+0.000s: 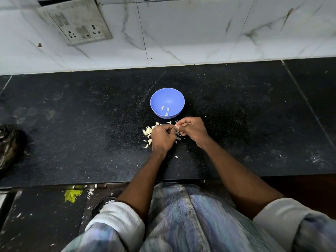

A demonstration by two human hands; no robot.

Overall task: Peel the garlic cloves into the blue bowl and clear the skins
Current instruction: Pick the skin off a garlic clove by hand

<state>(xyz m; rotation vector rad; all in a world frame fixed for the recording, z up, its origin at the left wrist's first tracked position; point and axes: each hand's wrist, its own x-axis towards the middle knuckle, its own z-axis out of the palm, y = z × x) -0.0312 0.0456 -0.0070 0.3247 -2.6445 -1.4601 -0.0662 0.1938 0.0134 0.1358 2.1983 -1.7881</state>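
Pinching a garlic clove [176,127] between our left hand [162,137] and right hand [191,129], we are seeing three peeled cloves [165,111] sitting in the blue bowl [167,102], skins [148,132] lying beside it.

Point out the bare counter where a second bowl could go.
Bare counter lies left of the blue bowl and right of it, out to the seam. Behind the bowl, up to the wall tiles, is free too. Crowded: garlic skins around the left hand and right hand.
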